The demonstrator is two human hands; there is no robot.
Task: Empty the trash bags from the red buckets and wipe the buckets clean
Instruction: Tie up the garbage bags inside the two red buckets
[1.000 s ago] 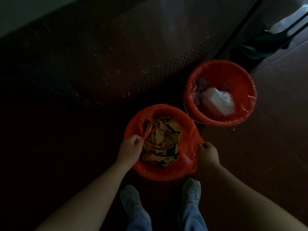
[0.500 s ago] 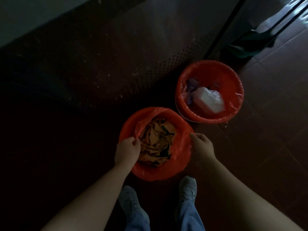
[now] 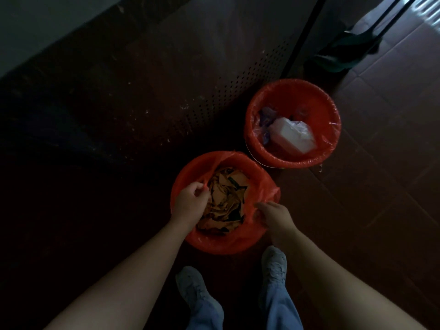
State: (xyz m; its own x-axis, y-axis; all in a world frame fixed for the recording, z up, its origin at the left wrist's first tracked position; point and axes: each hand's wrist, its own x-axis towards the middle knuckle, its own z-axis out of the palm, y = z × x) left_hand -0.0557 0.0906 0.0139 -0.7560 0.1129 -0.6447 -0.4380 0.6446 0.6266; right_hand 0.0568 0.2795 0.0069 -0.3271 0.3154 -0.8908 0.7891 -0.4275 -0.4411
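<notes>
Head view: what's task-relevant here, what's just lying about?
Job: near red bucket; its red bag, pinched by left hand and right hand; paper scraps; far red bucket; white packet.
Lying about: green cloth heap; perforated panel.

Red buckets (image 3: 223, 246) (image 3: 292, 90): 2; trash bags (image 3: 262, 186) (image 3: 331, 141): 2; hands (image 3: 190, 203) (image 3: 273, 216): 2; shoes (image 3: 190, 287) (image 3: 273, 265): 2; white packet (image 3: 292, 134): 1
</notes>
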